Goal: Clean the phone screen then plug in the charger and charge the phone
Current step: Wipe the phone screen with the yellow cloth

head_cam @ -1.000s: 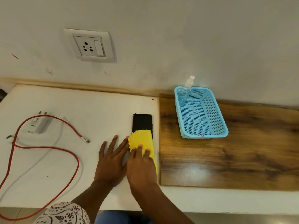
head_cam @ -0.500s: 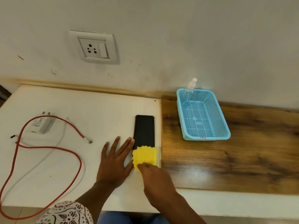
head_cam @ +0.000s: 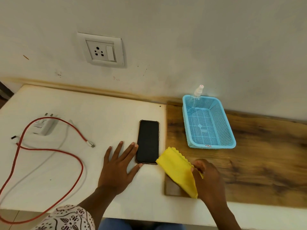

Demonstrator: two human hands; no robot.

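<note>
I see the phone [head_cam: 147, 141] lying dark at frame centre on the white board [head_cam: 83, 113] — my left hand [head_cam: 116, 168] spread flat beside it, fingertips touching its edge. My right hand [head_cam: 207, 178] pinches the yellow cloth [head_cam: 177, 170], lower right. The charger [head_cam: 44, 126] and red cable [head_cam: 49, 150] lie left.

The phone [head_cam: 147, 141] was black, its screen dark. The cloth [head_cam: 178, 170] was bright yellow with a scalloped edge. The cable [head_cam: 49, 150] ran red — its plug ends white — beside a white charger [head_cam: 43, 127]. The basket [head_cam: 210, 145] was pale blue, perforated all over. The sleeve [head_cam: 66, 218] carried a white-and-dark floral print. The board [head_cam: 257, 163] showed brown wood grain — the table [head_cam: 83, 117] plain white.
</note>
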